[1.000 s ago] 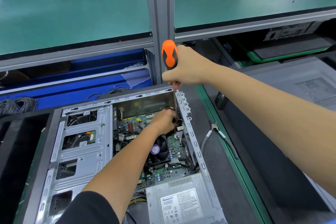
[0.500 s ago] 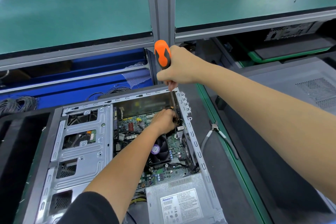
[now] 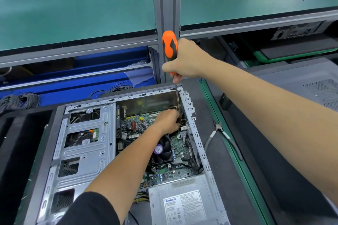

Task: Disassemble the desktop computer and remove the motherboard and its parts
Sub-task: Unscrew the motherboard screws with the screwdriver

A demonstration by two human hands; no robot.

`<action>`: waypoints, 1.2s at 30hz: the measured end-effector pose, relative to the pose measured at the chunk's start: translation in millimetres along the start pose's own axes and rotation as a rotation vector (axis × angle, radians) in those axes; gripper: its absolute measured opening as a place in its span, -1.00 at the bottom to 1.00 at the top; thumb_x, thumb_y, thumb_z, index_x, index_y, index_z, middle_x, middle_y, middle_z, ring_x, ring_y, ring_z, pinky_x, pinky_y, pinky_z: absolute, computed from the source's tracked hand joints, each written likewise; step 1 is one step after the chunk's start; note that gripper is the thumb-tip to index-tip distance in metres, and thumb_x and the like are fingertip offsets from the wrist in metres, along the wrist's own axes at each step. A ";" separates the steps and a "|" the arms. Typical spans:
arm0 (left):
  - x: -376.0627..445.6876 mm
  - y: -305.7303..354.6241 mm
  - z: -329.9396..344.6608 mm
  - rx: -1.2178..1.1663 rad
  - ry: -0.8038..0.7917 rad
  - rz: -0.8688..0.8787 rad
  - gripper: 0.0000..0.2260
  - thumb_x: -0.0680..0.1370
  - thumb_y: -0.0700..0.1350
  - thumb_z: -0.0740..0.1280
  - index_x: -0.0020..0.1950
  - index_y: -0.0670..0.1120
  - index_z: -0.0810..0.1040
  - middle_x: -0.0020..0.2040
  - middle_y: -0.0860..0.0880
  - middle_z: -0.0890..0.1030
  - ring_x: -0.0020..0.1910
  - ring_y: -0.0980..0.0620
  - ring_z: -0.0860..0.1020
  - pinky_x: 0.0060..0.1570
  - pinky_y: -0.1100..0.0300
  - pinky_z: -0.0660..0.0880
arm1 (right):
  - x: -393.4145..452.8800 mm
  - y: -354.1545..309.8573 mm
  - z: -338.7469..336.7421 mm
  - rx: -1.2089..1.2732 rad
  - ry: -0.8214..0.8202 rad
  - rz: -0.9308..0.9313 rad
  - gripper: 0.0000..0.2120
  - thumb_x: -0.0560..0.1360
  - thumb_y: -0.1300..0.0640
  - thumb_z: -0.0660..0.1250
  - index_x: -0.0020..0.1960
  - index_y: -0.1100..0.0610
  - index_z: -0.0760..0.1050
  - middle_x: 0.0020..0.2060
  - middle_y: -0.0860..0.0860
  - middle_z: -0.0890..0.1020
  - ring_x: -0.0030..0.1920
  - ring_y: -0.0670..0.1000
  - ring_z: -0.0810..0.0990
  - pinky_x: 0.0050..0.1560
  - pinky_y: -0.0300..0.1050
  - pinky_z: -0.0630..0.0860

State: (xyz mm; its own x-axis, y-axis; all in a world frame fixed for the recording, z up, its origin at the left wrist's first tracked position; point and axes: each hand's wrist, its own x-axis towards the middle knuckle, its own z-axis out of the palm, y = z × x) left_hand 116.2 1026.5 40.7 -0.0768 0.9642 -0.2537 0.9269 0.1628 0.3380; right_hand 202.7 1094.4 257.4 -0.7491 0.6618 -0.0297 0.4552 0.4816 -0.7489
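- An open desktop computer case (image 3: 86,151) is seen lying on its side on a dark worktop (image 3: 228,179), with the green motherboard (image 3: 137,126) mounted inside.
- An orange-handled screwdriver (image 3: 170,45) is gripped firmly by the right hand (image 3: 186,60); its shaft is held nearly upright, reaching into the case's far right corner.
- The left hand (image 3: 167,121) is curled around the shaft's lower end; exactly what is pinched cannot be told.
- For a clean unscrewing, the tip should probably be kept seated, the shaft steadied, and nearby wires spared.
- Cutters (image 3: 219,129) are lying beside the case.
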 end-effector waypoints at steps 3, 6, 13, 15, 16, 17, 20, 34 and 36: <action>-0.4 1.0 -0.5 -0.030 0.015 -0.035 -0.89 0.46 -0.26 0.34 -0.26 -0.14 0.48 -0.36 0.02 0.39 -0.36 -0.03 0.40 -0.30 0.12 0.32 | 0.4 -1.4 0.8 -0.010 -0.025 0.002 -0.65 0.41 0.31 0.35 -0.42 0.12 0.25 -0.59 0.02 0.55 -0.43 0.07 0.68 -0.52 -0.31 0.44; -0.9 1.6 -0.4 -0.030 0.022 -0.049 -0.73 0.46 -0.26 0.35 -0.37 -0.09 0.35 -0.38 0.01 0.38 -0.43 0.06 0.34 -0.34 0.12 0.29 | -0.4 -4.4 -0.3 -0.027 -0.080 0.004 -0.67 0.42 0.32 0.36 -0.41 0.13 0.29 -0.52 0.07 0.58 -0.42 0.07 0.69 -0.48 -0.27 0.48; -2.1 3.6 -2.8 -0.037 0.016 -0.029 -0.92 0.42 -0.30 0.32 -0.24 -0.14 0.52 -0.37 -0.02 0.43 -0.38 -0.05 0.40 -0.38 0.14 0.30 | -5.6 -3.9 -12.1 -0.020 -0.030 0.107 -0.62 0.38 0.30 0.38 -0.40 0.10 0.21 -0.66 -0.03 0.41 -0.41 0.10 0.69 -0.56 -0.32 0.40; -1.6 3.3 -1.8 -0.045 0.016 -0.033 -0.91 0.42 -0.31 0.32 -0.22 -0.14 0.52 -0.34 -0.04 0.44 -0.36 -0.08 0.40 -0.38 0.13 0.33 | -10.3 -2.5 -9.2 -0.026 0.009 0.121 -0.63 0.38 0.28 0.39 -0.37 0.09 0.19 -0.67 -0.05 0.39 -0.43 0.08 0.69 -0.58 -0.35 0.35; -1.2 3.0 -1.6 -0.041 0.014 -0.035 -0.92 0.42 -0.31 0.32 -0.19 -0.15 0.55 -0.30 -0.07 0.47 -0.33 -0.09 0.41 -0.35 0.10 0.37 | -13.1 -2.2 -6.8 -0.029 0.024 0.116 -0.63 0.38 0.27 0.39 -0.35 0.09 0.19 -0.66 -0.05 0.38 -0.44 0.07 0.68 -0.59 -0.36 0.33; -0.8 2.8 -1.9 -0.039 0.017 -0.037 -0.92 0.42 -0.31 0.32 -0.14 -0.18 0.59 -0.26 -0.09 0.50 -0.31 -0.10 0.43 -0.30 0.06 0.42 | -15.4 -2.1 -4.3 -0.031 0.035 0.105 -0.63 0.38 0.27 0.39 -0.34 0.09 0.18 -0.63 -0.05 0.36 -0.45 0.06 0.68 -0.60 -0.36 0.32; 0.1 1.2 -1.0 -0.055 0.022 -0.023 -0.85 0.44 -0.28 0.35 -0.02 -0.15 0.64 -0.10 -0.12 0.60 -0.15 -0.16 0.55 -0.12 -0.02 0.54 | -21.2 0.4 1.5 -0.037 0.056 0.101 -0.62 0.39 0.25 0.40 -0.31 0.08 0.17 -0.54 -0.02 0.35 -0.46 0.05 0.67 -0.56 -0.33 0.35; -1.3 6.1 -3.3 -0.051 0.027 -0.007 -0.92 0.43 -0.32 0.35 -0.13 -0.22 0.62 -0.19 -0.12 0.52 -0.23 -0.11 0.45 -0.18 0.11 0.44 | -33.3 -50.0 -37.9 -0.575 -0.035 -0.037 -0.71 0.54 0.02 0.32 -0.19 0.18 0.33 -0.52 0.04 0.53 -0.24 0.10 0.68 -0.19 -0.02 0.59; -1.4 5.2 -2.6 -0.056 0.031 -0.002 -0.90 0.42 -0.32 0.35 -0.12 -0.22 0.63 -0.19 -0.11 0.52 -0.19 -0.13 0.50 -0.18 0.12 0.45 | -35.2 -55.9 -39.2 -0.659 -0.102 0.023 -0.66 0.58 -0.05 0.25 -0.21 0.15 0.27 -0.67 0.02 0.51 -0.43 0.07 0.66 -0.36 -0.11 0.50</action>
State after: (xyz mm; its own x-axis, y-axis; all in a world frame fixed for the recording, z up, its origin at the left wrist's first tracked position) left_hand 120.1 1026.6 45.2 -0.0908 0.9698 -0.2262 0.9047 0.1753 0.3884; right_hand 222.5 1066.7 326.3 -0.7624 0.6345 -0.1275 0.6467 0.7395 -0.1868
